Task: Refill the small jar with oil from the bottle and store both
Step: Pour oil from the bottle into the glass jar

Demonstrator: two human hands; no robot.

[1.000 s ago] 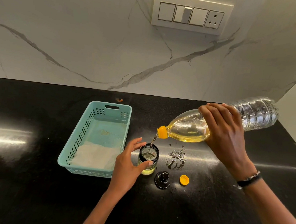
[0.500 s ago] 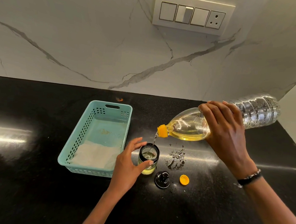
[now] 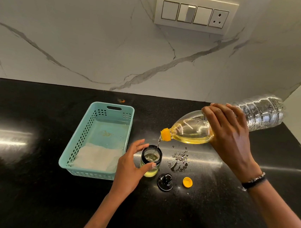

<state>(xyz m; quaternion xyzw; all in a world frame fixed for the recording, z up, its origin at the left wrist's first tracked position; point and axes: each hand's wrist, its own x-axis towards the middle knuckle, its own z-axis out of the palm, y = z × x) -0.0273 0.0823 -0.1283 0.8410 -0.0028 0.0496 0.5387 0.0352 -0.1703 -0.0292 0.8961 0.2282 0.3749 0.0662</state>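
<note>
nearest the camera, on the black desk (image 3: 28, 194), two loose closures lie apart from each other: a black jar lid (image 3: 165, 181) with a knob on top, and to its right a small yellow bottle cap (image 3: 187, 182). just behind and left of the lid stands the small jar (image 3: 150, 160), upright, its dark-rimmed mouth uncovered and pale yellow oil showing in its lower part. the left hand (image 3: 131, 169) has its grip curled round the jar from the left, thumb on the near side and fingers round the far side.

right of the jar a patch of spilled liquid (image 3: 178, 159) glistens on the desk.

left of the jar sits a teal plastic basket (image 3: 81, 140) with perforated walls and a handle slot in its far end; a white paper or cloth (image 3: 96, 157) lies across the near part of its floor, and a small yellowish stain marks the bare floor farther back.

above and behind the jar, the right hand (image 3: 230, 138) has its grip wrapped over the middle of a clear plastic bottle (image 3: 190, 129), tipped neck-down to the left. yellow oil pools in the shoulder and neck, while the raised base end looks empty. a thin stream of oil (image 3: 158, 143) falls from the yellow-ringed mouth into the jar.

farthest back, a white marble wall (image 3: 79, 42) carries a switch panel (image 3: 195, 13) with a socket.
</note>
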